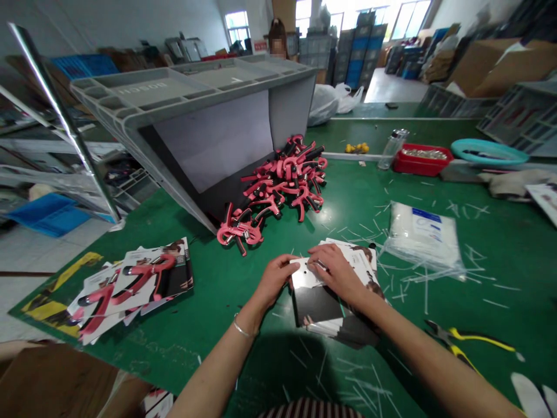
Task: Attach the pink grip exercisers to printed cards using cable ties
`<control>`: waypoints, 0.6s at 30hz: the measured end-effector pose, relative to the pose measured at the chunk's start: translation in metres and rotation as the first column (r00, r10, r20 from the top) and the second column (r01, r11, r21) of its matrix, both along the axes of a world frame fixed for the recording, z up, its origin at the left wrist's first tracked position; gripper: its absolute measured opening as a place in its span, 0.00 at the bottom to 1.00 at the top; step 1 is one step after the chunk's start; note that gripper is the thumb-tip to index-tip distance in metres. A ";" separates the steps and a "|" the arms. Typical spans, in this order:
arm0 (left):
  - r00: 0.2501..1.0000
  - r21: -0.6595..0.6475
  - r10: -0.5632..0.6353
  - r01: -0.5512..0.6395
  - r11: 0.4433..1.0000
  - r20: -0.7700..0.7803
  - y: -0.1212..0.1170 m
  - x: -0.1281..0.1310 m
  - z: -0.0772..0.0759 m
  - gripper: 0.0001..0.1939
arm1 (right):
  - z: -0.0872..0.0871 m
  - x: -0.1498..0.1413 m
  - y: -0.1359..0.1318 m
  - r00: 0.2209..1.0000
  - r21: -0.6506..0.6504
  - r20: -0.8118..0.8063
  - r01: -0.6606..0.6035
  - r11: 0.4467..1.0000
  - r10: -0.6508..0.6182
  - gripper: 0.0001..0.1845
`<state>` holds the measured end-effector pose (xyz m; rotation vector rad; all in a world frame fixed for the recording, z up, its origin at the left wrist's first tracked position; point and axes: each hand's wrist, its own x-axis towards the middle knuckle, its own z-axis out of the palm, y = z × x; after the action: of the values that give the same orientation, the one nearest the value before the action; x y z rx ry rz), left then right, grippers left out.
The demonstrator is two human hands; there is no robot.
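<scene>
A printed cardboard card (311,299) lies on top of a stack of similar cards (359,261) in front of me. My left hand (278,278) pinches its upper left corner between thumb and fingers. My right hand (335,270) rests over the top edge, its fingers bent together by the small punched holes; anything between the fingertips is hidden. Past my hands lies a pile of pink-and-black clippers (289,174), spilling from a tipped grey crate (195,87). To the left, several clippers (139,278) lie on printed cards.
Right of the stack lies a clear bag of white strips (424,232), with loose strips scattered around. Yellow-handled cutters (456,339) are at the lower right. Farther back stand a glass bottle (391,148), a red bin (422,159) and a turquoise tray (489,151). A person (277,38) is behind the crate.
</scene>
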<state>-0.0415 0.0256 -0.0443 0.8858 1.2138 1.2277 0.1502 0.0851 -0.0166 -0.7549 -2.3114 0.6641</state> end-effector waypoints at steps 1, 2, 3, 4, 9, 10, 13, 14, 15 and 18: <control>0.999 0.045 0.020 -0.019 0.999 -0.038 0.002 0.000 0.007 0.14 | 0.004 -0.001 0.002 1.000 -0.007 0.007 -0.030 1.000 0.030 0.04; 0.996 0.095 0.036 -0.028 0.995 -0.085 0.003 0.000 0.015 0.13 | 0.008 -0.001 0.004 0.999 -0.028 0.003 -0.047 0.998 0.047 0.04; 0.989 0.143 0.045 -0.025 0.989 -0.140 0.005 0.000 0.023 0.12 | 0.012 -0.001 0.006 0.999 -0.057 -0.013 -0.049 0.997 0.048 0.04; 0.980 0.183 0.048 -0.012 0.983 -0.193 0.007 -0.001 0.031 0.12 | 0.015 0.000 0.008 0.999 -0.090 -0.035 -0.037 0.995 0.034 0.04; 0.964 0.237 0.095 -0.035 0.971 -0.247 0.008 0.001 0.041 0.19 | 0.029 0.007 0.010 0.983 -0.291 -0.146 0.063 0.955 -0.109 0.05; 0.968 0.219 0.082 -0.028 0.975 -0.239 0.006 0.002 0.037 0.18 | 0.030 0.009 0.009 0.982 -0.326 -0.154 0.058 0.944 -0.113 0.05; 0.975 0.189 0.030 0.013 0.982 -0.221 -0.002 0.009 0.025 0.13 | 0.032 0.013 0.006 0.979 -0.405 -0.169 0.038 0.913 -0.116 0.06; 0.977 0.200 0.039 0.005 0.980 -0.211 -0.005 0.012 0.022 0.11 | 0.033 0.014 0.005 0.977 -0.422 -0.177 0.034 0.906 -0.119 0.06; 0.978 0.213 0.052 -0.008 0.977 -0.201 -0.008 0.014 0.021 0.10 | 0.033 0.014 0.005 0.975 -0.438 -0.184 0.029 0.899 -0.121 0.06; 0.984 0.184 0.051 -0.019 0.983 -0.170 -0.013 0.019 0.024 0.12 | 0.033 0.013 0.003 0.973 -0.466 -0.199 0.008 0.885 -0.113 0.08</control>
<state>-0.0221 0.0121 -0.0199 1.1306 1.2735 1.3269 0.1637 0.0884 0.0160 -0.9081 -1.9331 1.2327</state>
